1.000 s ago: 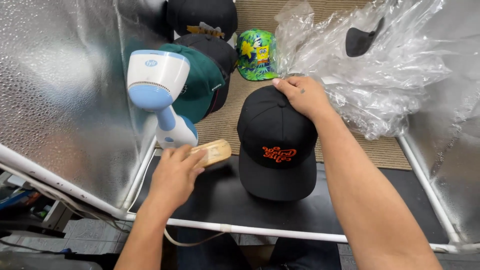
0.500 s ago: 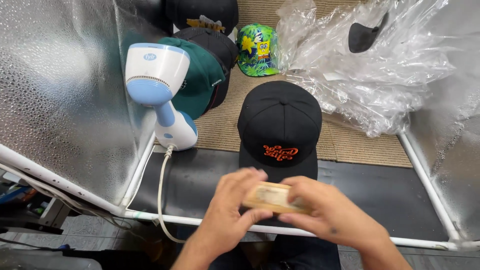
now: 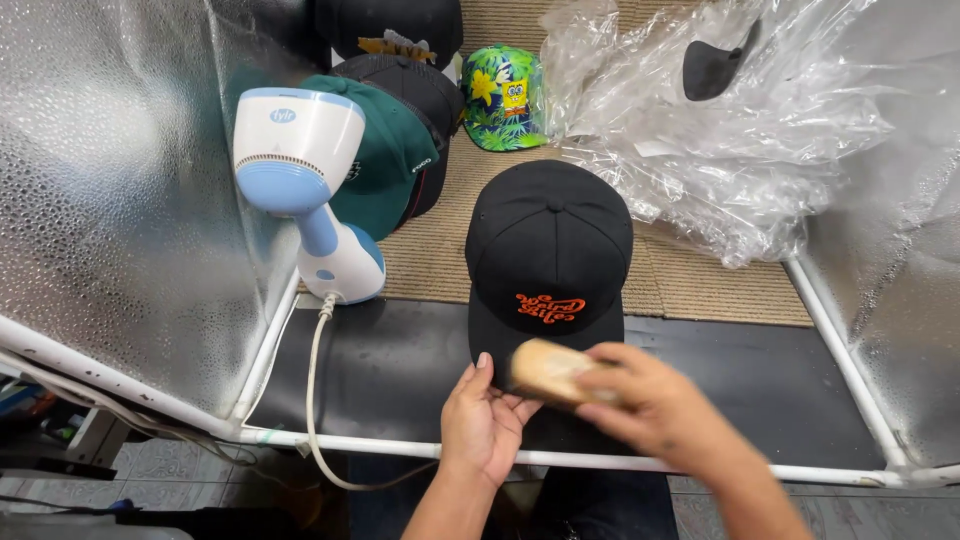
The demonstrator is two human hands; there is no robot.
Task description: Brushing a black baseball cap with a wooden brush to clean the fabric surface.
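Both hands have parted since half a second ago: the right hand [image 3: 655, 405] now grips the wooden brush [image 3: 548, 370] alone, blurred, just near of the black cap [image 3: 549, 262], while the left hand [image 3: 484, 418] lies spread, palm up, touching the brush's left end. A hard stroke could, I judge, push the loose cap far across the black mat [image 3: 400, 365] or fray its orange stitching, and the steamer [image 3: 308, 190] cord trailing at left could snag a wrist. Silvery panels wall the booth; other caps and crumpled plastic [image 3: 740, 130] lie far.
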